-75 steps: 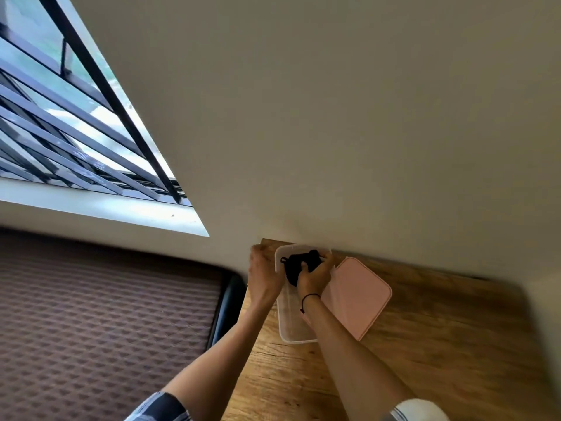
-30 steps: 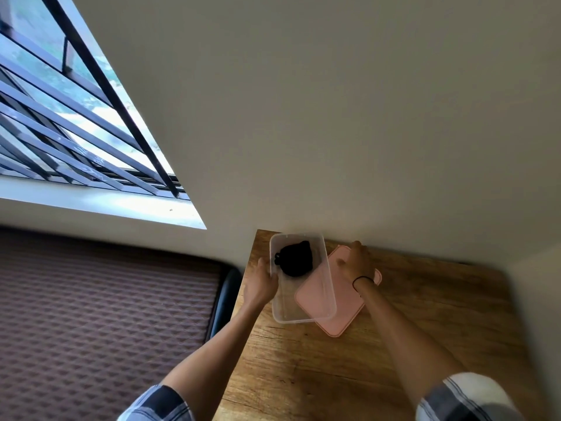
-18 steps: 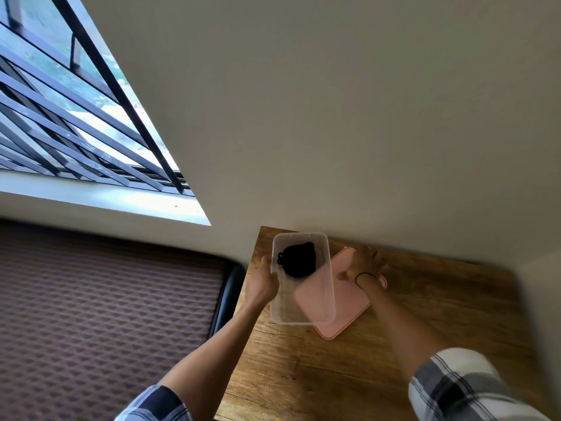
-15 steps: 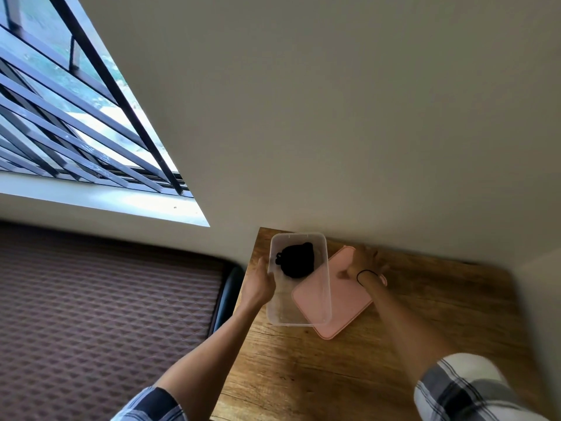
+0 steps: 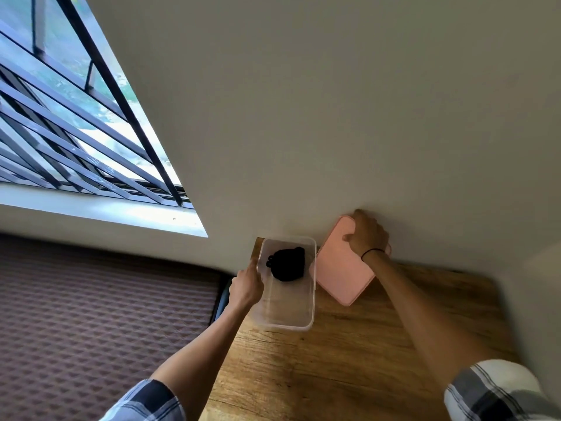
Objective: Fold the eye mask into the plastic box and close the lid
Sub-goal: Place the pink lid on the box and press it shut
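A clear plastic box (image 5: 291, 311) stands at the far left corner of the wooden table (image 5: 349, 360). The black eye mask (image 5: 287, 264) lies bunched in the box's far half. My left hand (image 5: 246, 285) grips the box's left wall. The pink lid (image 5: 340, 270) is tilted up to the right of the box, its far end lifted against the wall. My right hand (image 5: 365, 235) grips the lid's far end.
A plain wall rises directly behind the table. A barred window (image 5: 76, 132) is at upper left. A patterned brown mattress or mat (image 5: 100, 323) lies to the left of the table, with a dark gap between them.
My right hand has lifted the pink lid off the box's right side and raised it toward the wall. The mask stays in the box. My left hand keeps holding the box.
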